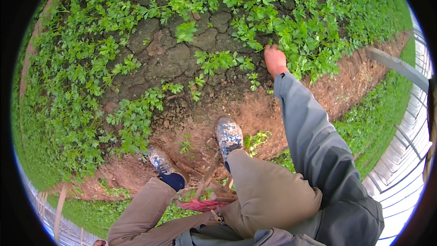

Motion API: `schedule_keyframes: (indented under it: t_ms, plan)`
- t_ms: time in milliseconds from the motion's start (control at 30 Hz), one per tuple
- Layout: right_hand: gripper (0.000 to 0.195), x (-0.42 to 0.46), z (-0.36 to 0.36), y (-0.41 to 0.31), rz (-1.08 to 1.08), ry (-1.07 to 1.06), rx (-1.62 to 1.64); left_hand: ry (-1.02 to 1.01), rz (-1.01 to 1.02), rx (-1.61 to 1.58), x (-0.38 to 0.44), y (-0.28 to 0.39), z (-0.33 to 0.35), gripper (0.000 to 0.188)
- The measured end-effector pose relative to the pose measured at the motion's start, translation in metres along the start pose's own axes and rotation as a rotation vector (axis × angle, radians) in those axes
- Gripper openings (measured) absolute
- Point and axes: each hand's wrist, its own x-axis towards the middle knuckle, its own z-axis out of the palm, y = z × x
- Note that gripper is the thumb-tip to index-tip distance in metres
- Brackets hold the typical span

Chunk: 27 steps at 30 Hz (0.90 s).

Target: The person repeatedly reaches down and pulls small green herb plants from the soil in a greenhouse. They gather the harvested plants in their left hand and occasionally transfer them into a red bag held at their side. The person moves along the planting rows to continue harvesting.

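My right hand (275,59) reaches down at the edge of a dense patch of leafy green plants (307,41), its fingertips by the stems near the soil. The fingers are curled, and whether they grip a stem is hidden. Of my left hand (99,242) only a bit of the fingers shows at the bottom edge. Cracked dark soil (174,58) lies left of my right hand, with a small leafy clump (220,60) on it. A loose-looking sprig (256,140) lies beside my patterned shoe (229,135).
A reddish dirt path (252,109) runs under my feet. Between my legs are a wooden stool frame (208,177) and red material (201,205). A grey post (399,63) stands at right, a wooden post (60,208) at lower left. More green beds lie beyond the path.
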Motion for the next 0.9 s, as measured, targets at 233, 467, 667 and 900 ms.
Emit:
schedule_keyframes:
  t_ms: [233, 467, 667, 900]
  plan:
    - [0.017, -0.003, -0.015, 0.003, -0.011, -0.009, 0.029, -0.026, 0.036, 0.054, 0.001, 0.017, -0.001, 0.026]
    - [0.009, -0.074, -0.024, 0.007, -0.186, -0.143, 0.627, -0.01, 0.039, 0.014, 0.001, 0.014, 0.004, 0.026]
    - [0.027, -0.136, -0.028, -0.011, -0.168, -0.274, 0.288, -0.026, 0.044, -0.012, -0.003, 0.012, -0.007, 0.026]
    - [0.049, -0.125, -0.01, -0.002, -0.462, -0.802, 0.212, -0.046, 0.055, -0.015, 0.003, 0.007, 0.003, 0.024]
